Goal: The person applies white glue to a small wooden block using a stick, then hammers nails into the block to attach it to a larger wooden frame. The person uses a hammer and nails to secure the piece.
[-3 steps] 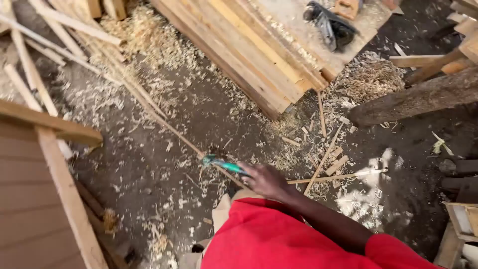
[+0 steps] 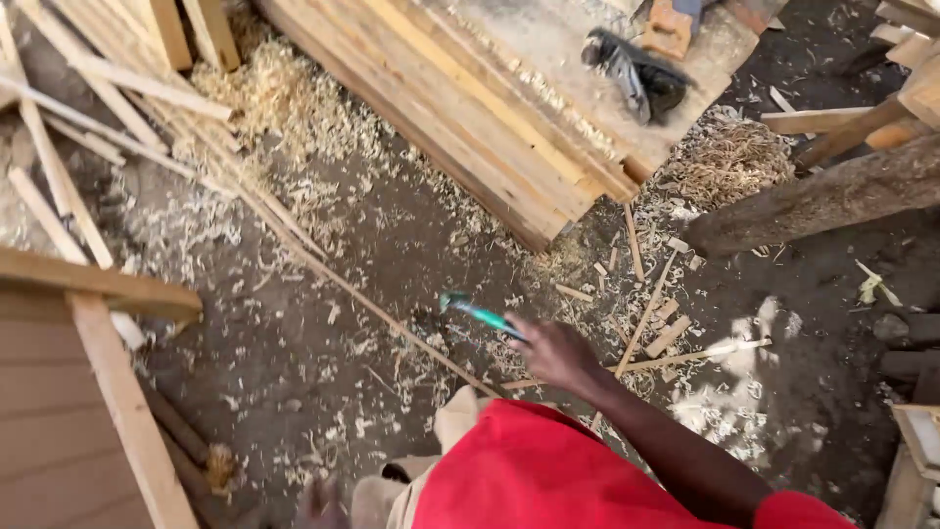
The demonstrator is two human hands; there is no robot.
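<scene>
My right hand (image 2: 554, 355) reaches out low over the dirt floor, its arm coming from a red sleeve at the lower right. It is closed around the teal handle of a hammer-like tool (image 2: 482, 315), whose dark head (image 2: 450, 300) points left, close to the ground. A long thin wooden strip (image 2: 372, 306) runs diagonally across the floor just under the tool's head. My red shirt (image 2: 548, 470) and beige trousers (image 2: 460, 421) fill the bottom middle. My left hand is not visible; a blurred shape (image 2: 319, 504) at the bottom edge cannot be identified.
A stack of planks (image 2: 470, 108) lies at the top, with a dark tool (image 2: 636, 71) on it. Thin slats (image 2: 88, 127) and shavings (image 2: 264, 98) cover the upper left. A wooden frame (image 2: 108, 392) stands at left, a rough log (image 2: 822, 201) at right, offcuts (image 2: 666, 333) nearby.
Hardly anything differs: my right hand and the tool have shifted slightly to the right in view, still in the same grip.
</scene>
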